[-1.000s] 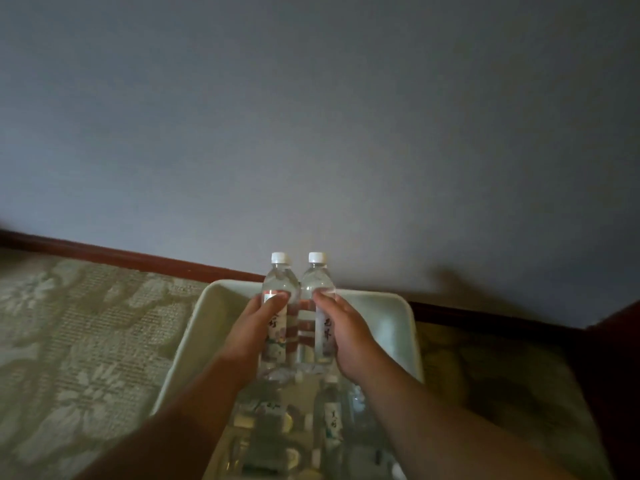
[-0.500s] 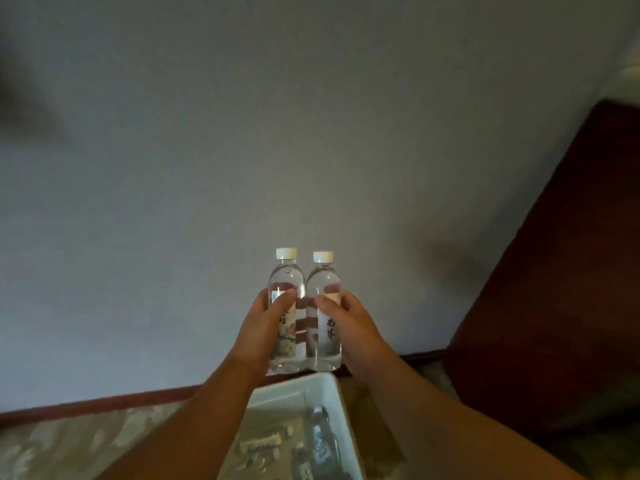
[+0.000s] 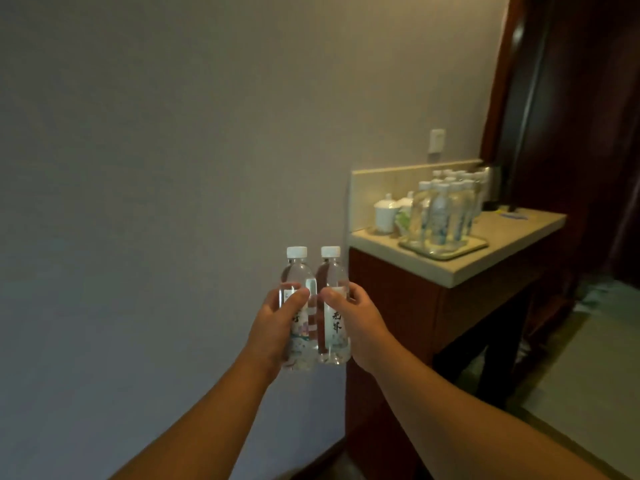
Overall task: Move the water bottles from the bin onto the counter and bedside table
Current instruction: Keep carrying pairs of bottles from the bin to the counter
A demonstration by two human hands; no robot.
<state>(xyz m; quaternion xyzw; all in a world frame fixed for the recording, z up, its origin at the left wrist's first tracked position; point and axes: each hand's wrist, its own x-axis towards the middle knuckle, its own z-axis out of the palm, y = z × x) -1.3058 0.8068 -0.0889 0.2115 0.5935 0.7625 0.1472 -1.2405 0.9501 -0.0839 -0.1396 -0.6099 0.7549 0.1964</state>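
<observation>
Two clear water bottles with white caps stand upright side by side in the air in front of me. My left hand (image 3: 277, 323) grips the left bottle (image 3: 300, 271) around its label. My right hand (image 3: 360, 323) grips the right bottle (image 3: 331, 271) the same way. Both are held left of and below the beige counter (image 3: 502, 251), which tops a dark wooden cabinet. On the counter several more water bottles (image 3: 441, 209) stand together on a tray (image 3: 446, 252). The bin is out of view.
White lidded cups (image 3: 385, 211) sit on the counter's back left corner. A wall socket (image 3: 437, 140) is above the counter. A dark wooden door frame (image 3: 554, 98) rises at the right. Pale floor (image 3: 588, 358) lies beyond the cabinet.
Both bottles have been lifted out of the bin and carried up. My view has turned right, so the bin and carpet have left the frame and the counter has come into sight.
</observation>
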